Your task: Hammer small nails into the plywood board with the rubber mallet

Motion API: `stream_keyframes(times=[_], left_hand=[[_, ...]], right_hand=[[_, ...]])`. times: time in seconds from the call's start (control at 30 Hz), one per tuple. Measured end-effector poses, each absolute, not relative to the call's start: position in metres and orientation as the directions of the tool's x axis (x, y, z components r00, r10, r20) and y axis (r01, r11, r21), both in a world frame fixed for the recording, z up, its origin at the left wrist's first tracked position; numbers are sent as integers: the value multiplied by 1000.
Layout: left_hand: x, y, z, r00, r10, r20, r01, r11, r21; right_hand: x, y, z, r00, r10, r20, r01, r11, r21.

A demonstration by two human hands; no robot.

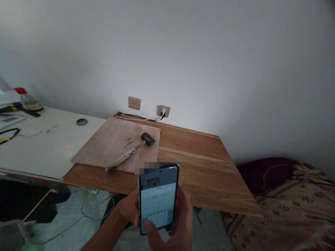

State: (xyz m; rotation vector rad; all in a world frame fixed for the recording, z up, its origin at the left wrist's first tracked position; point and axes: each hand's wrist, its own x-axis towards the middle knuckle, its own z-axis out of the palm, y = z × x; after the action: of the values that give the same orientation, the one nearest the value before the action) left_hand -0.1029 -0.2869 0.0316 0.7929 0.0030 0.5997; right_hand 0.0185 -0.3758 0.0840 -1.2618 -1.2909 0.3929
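Note:
A smartphone stands tilted up in front of me, its lit screen showing an on-screen keyboard. My left hand grips the phone's left edge, with its fingers partly hidden behind it. Around the right edge wraps my right hand, its thumb over the lower left of the keyboard. Beyond the phone, a hammer with a dark head and a worn, pale handle lies on a flat board. Several small nail-like pieces rest beside the hammer.
The board sits on a wooden tabletop against the wall. A white table at left carries a round lid and a red-capped bottle. A plugged wall socket has cables. Patterned fabric lies at right.

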Motion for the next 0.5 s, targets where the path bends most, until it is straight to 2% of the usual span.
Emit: stream_keyframes(times=[0.2, 0.5], left_hand=[[-111, -285, 25, 839, 454, 300, -522, 516, 679], [-113, -288, 25, 858, 451, 246, -460, 462, 758]], right_hand=[[36, -379, 86, 230, 856, 464, 199, 425, -883], [36, -379, 101, 289, 823, 488, 280, 415, -866]])
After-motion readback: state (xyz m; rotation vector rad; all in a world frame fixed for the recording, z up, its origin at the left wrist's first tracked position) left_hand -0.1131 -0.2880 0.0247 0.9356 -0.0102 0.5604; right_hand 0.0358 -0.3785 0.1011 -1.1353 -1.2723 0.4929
